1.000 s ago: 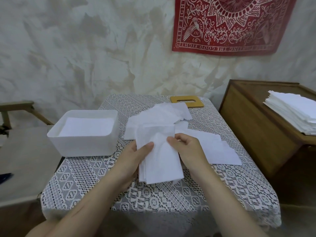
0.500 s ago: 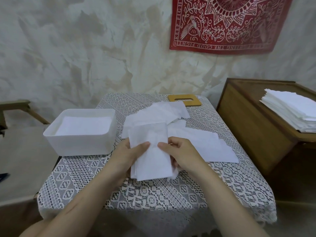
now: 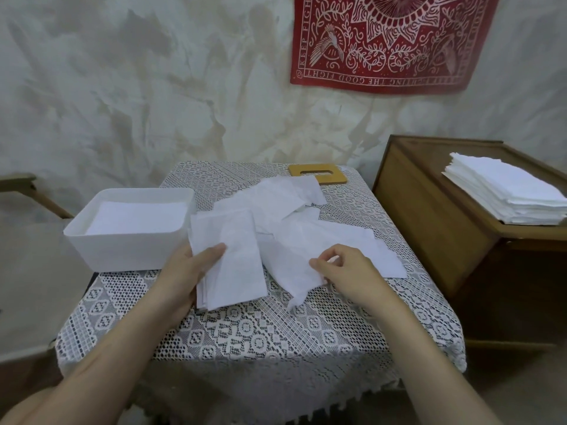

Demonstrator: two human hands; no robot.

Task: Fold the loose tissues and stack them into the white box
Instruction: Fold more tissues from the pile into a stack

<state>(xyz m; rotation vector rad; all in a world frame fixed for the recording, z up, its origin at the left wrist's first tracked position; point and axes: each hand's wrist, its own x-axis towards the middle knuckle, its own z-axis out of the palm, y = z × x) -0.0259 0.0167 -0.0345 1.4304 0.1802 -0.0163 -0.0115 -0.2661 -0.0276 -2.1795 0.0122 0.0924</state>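
Observation:
My left hand grips a folded bundle of white tissues, thumb on top, just right of the white box. The box stands at the table's left edge with flat folded tissues inside. My right hand pinches the near edge of a loose crumpled tissue lying on the lace cloth. More loose tissues lie spread behind and to the right, toward the table's far side.
A lace-covered table holds everything. A wooden lid with a slot lies at the far edge. A wooden cabinet to the right carries a tall stack of white tissues. A wooden chair frame stands left.
My right hand let go of the folded bundle and moved right onto a loose tissue. My left hand alone now holds the bundle, shifted left toward the box.

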